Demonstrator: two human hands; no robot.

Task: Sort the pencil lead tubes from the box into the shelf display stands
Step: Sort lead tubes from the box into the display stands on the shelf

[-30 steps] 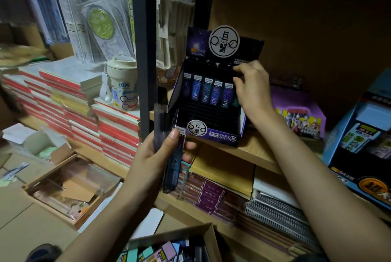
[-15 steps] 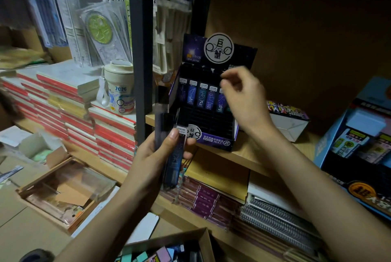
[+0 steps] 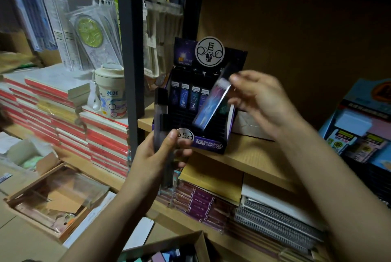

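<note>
A dark purple display stand (image 3: 208, 145) sits on the wooden shelf, with a row of lead tubes (image 3: 189, 97) standing in its back slots. My right hand (image 3: 260, 96) pinches one blue-purple lead tube (image 3: 208, 105) by its top end and holds it tilted over the stand's front rows. My left hand (image 3: 155, 155) grips a bundle of dark lead tubes (image 3: 161, 113) upright, just left of the stand. The cardboard box (image 3: 190, 243) with more tubes shows at the bottom edge.
A black shelf post (image 3: 130, 49) rises left of the stand. A cream cup (image 3: 110, 92) stands on stacked notebooks (image 3: 69, 117). A blue display box (image 3: 361, 126) sits at the right, spiral pads (image 3: 275, 221) lie on the lower shelf, and an open tray (image 3: 53, 200) lies lower left.
My right hand left the stand's back row, came toward my left hand, and now holds a tube tilted over the stand. The left hand's bundle stayed roughly in place.
</note>
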